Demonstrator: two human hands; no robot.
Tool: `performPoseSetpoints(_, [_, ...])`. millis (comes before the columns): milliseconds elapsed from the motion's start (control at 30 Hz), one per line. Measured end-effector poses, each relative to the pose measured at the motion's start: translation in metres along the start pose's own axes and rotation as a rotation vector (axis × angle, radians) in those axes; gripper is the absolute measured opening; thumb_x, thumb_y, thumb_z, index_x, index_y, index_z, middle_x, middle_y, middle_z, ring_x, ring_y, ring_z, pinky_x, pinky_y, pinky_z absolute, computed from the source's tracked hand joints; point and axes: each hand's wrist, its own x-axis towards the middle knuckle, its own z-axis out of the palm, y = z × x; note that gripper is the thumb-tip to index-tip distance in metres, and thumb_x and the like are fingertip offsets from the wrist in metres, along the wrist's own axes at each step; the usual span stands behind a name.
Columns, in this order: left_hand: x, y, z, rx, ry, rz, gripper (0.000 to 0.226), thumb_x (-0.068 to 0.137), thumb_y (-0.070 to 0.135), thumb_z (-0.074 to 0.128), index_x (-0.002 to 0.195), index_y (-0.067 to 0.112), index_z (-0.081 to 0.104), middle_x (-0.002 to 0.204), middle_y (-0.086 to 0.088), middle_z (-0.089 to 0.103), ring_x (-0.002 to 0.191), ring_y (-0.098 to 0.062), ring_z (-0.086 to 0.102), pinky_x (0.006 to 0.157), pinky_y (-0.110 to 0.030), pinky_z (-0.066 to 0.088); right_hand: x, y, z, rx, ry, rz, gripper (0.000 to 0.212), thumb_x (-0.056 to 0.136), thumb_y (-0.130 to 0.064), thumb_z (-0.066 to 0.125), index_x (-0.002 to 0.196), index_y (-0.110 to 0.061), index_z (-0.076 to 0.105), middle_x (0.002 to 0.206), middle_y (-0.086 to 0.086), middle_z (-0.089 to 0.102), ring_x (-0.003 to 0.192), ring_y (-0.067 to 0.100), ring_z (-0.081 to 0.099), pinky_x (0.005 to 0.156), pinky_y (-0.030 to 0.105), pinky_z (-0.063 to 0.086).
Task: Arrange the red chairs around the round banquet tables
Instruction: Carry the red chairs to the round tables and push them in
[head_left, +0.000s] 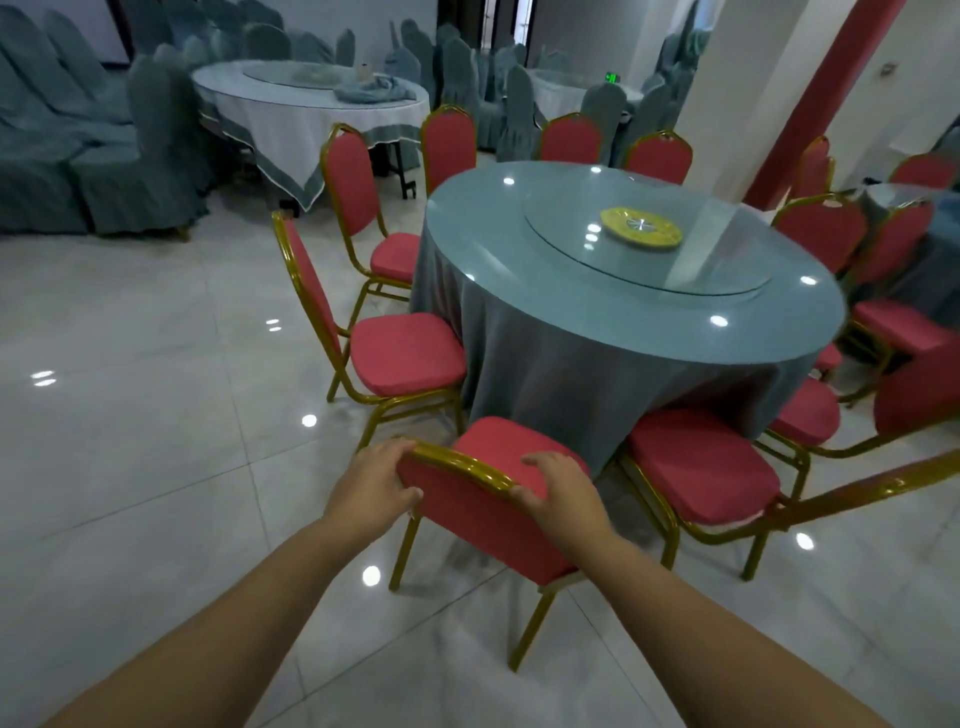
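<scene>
A red chair with a gold frame (483, 525) stands right in front of me, its seat facing the round banquet table (597, 332) draped in grey-blue cloth. My left hand (371, 486) grips the left top corner of its backrest. My right hand (563, 499) grips the right side of the backrest top. Several more red chairs ring the table, such as one on the left (405, 358) and one to the right (701, 462). A glass turntable with a yellow dish (641, 228) sits on the table top.
A white-clothed round table (291, 104) with grey-covered chairs (150, 150) stands at the back left. A white pillar with a red stripe (810, 98) rises at the back right. Another red chair's back (883, 491) juts in from the right. Glossy tile floor (130, 389) spreads on the left.
</scene>
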Motion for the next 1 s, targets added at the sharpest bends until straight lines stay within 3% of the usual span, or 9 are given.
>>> performPoseSetpoints(100, [0.048, -0.009, 0.001, 0.091, -0.075, 0.064, 0.063, 0.084, 0.029, 0.068, 0.141, 0.024, 0.041, 0.146, 0.001, 0.041, 0.138, -0.017, 0.031, 0.11, -0.036, 0.033, 0.028, -0.001, 0.009, 0.012, -0.087, 0.065, 0.041, 0.095, -0.044, 0.048, 0.126, -0.018, 0.056, 0.125, 0.0, 0.059, 0.118, 0.017, 0.051, 0.097, 0.03, 0.04])
performPoseSetpoints(167, [0.078, -0.016, 0.002, 0.129, -0.206, 0.106, 0.058, 0.086, 0.034, 0.065, 0.139, 0.027, 0.043, 0.146, 0.001, 0.04, 0.137, -0.017, 0.033, 0.11, -0.036, 0.034, 0.04, -0.005, 0.014, 0.031, -0.134, 0.146, 0.035, 0.097, -0.045, 0.044, 0.106, -0.018, 0.062, 0.105, 0.002, 0.063, 0.1, 0.02, 0.057, 0.081, 0.032, 0.044])
performPoseSetpoints(267, [0.116, -0.03, 0.001, 0.204, -0.472, 0.261, 0.036, 0.087, 0.042, 0.061, 0.121, 0.029, 0.059, 0.124, 0.005, 0.056, 0.117, -0.014, 0.052, 0.095, -0.03, 0.046, 0.049, -0.012, 0.025, -0.009, -0.197, 0.223, 0.035, 0.098, -0.048, 0.038, 0.082, -0.02, 0.053, 0.081, 0.0, 0.054, 0.076, 0.02, 0.05, 0.063, 0.031, 0.032])
performPoseSetpoints(333, [0.135, -0.042, -0.001, 0.237, -0.623, 0.317, 0.024, 0.085, 0.046, 0.062, 0.103, 0.03, 0.065, 0.1, 0.009, 0.062, 0.093, -0.01, 0.059, 0.084, -0.031, 0.053, 0.052, -0.014, 0.035, -0.048, -0.213, 0.232, 0.038, 0.098, -0.049, 0.034, 0.08, -0.021, 0.052, 0.08, 0.001, 0.054, 0.075, 0.02, 0.05, 0.063, 0.032, 0.031])
performPoseSetpoints(433, [0.157, -0.058, 0.001, 0.283, -0.744, 0.346, 0.025, 0.081, 0.051, 0.064, 0.097, 0.033, 0.063, 0.091, 0.01, 0.065, 0.084, -0.005, 0.061, 0.081, -0.03, 0.053, 0.054, -0.014, 0.046, -0.05, -0.184, 0.27, 0.043, 0.094, -0.058, 0.033, 0.085, -0.023, 0.058, 0.081, -0.003, 0.054, 0.078, 0.017, 0.052, 0.068, 0.033, 0.039])
performPoseSetpoints(567, [0.18, -0.062, 0.006, 0.424, -0.797, 0.482, 0.03, 0.082, 0.052, 0.063, 0.099, 0.027, 0.065, 0.09, 0.006, 0.067, 0.084, -0.009, 0.061, 0.078, -0.028, 0.05, 0.059, -0.012, 0.059, -0.129, -0.057, 0.314, 0.073, 0.074, -0.073, 0.009, 0.083, -0.023, 0.061, 0.074, -0.007, 0.052, 0.071, 0.012, 0.05, 0.062, 0.028, 0.035])
performPoseSetpoints(700, [0.204, -0.062, 0.01, 0.45, -0.782, 0.495, 0.034, 0.082, 0.052, 0.063, 0.102, 0.025, 0.066, 0.09, 0.005, 0.067, 0.084, -0.011, 0.06, 0.073, -0.024, 0.045, 0.08, -0.004, 0.064, -0.179, 0.053, 0.337, 0.077, 0.075, -0.07, 0.007, 0.078, -0.019, 0.064, 0.07, -0.003, 0.056, 0.068, 0.016, 0.054, 0.062, 0.031, 0.039])
performPoseSetpoints(867, [0.24, -0.048, 0.019, 0.441, -0.735, 0.454, 0.038, 0.081, 0.053, 0.064, 0.103, 0.023, 0.065, 0.092, 0.002, 0.067, 0.087, -0.013, 0.061, 0.075, -0.027, 0.046, 0.121, 0.017, 0.05, -0.203, 0.078, 0.305, 0.077, 0.073, -0.069, 0.004, 0.075, -0.018, 0.061, 0.068, -0.004, 0.05, 0.065, 0.015, 0.046, 0.059, 0.03, 0.03])
performPoseSetpoints(1000, [0.27, -0.035, 0.033, 0.414, -0.72, 0.391, 0.039, 0.079, 0.054, 0.065, 0.104, 0.023, 0.064, 0.094, 0.0, 0.068, 0.087, -0.015, 0.062, 0.077, -0.03, 0.05, 0.156, 0.041, 0.04, -0.204, 0.106, 0.276, 0.074, 0.073, -0.068, 0.004, 0.071, -0.018, 0.058, 0.066, -0.001, 0.052, 0.064, 0.017, 0.048, 0.057, 0.031, 0.031])
